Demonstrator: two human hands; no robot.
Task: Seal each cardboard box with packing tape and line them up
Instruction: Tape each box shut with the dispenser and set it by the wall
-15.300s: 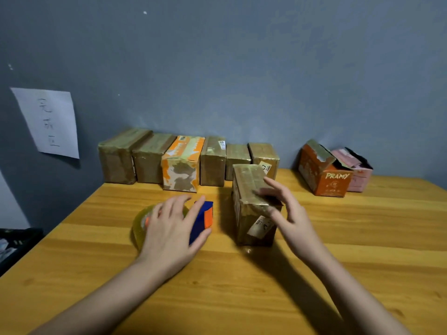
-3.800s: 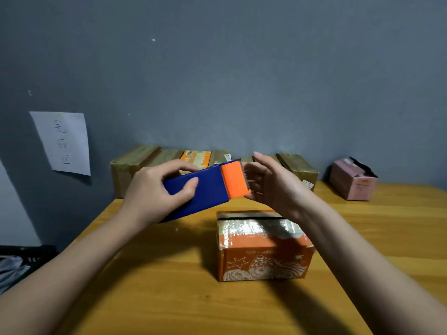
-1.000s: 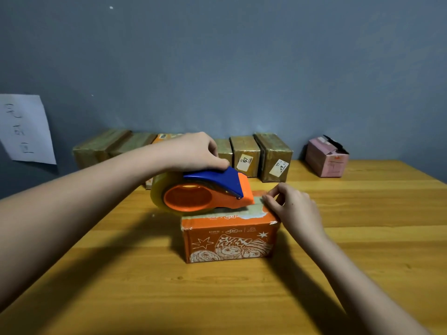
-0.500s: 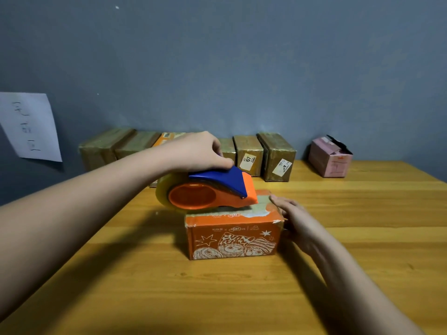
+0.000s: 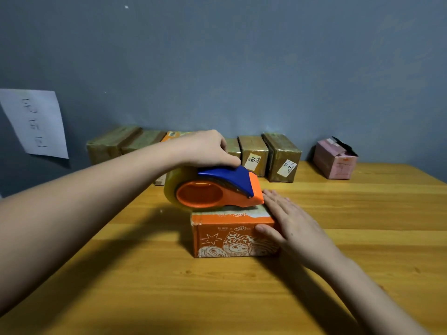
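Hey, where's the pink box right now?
In the head view the pink box stands far right on the wooden table against the grey wall, apart from the row of taped brown boxes to its left.

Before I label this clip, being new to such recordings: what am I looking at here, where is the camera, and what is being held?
No machine here: a person's two bare hands, filmed by a camera worn on the head, looking forward and down. The left hand holds a blue and orange tape dispenser on top of an orange box. The right hand lies flat against the box's right end, steadying it. Both are on a wooden table. Along the wall stands a row of taped brown boxes, with a pink box apart on the right.
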